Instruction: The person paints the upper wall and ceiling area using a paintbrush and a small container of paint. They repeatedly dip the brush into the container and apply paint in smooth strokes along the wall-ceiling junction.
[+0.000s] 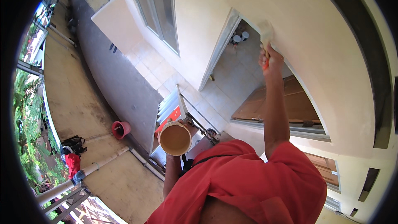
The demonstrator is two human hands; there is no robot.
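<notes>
My right hand [270,60] is raised against the cream wall [315,29] and grips the orange handle of a paintbrush [265,33], whose bristles press on the wall just above the door frame. My left hand [188,126] holds a small round pot of tan paint [175,138] at chest height, its open top facing up. I wear a red shirt. Below the pot stands an aluminium stepladder [174,105].
An open wooden door [286,101] lies under my right arm, with small paint tins [239,37] on the tiled floor beyond it. A red bucket [121,129], a black bag [74,144] and pipes [93,168] lie on the lower roof at left. Windows [157,4] line the wall.
</notes>
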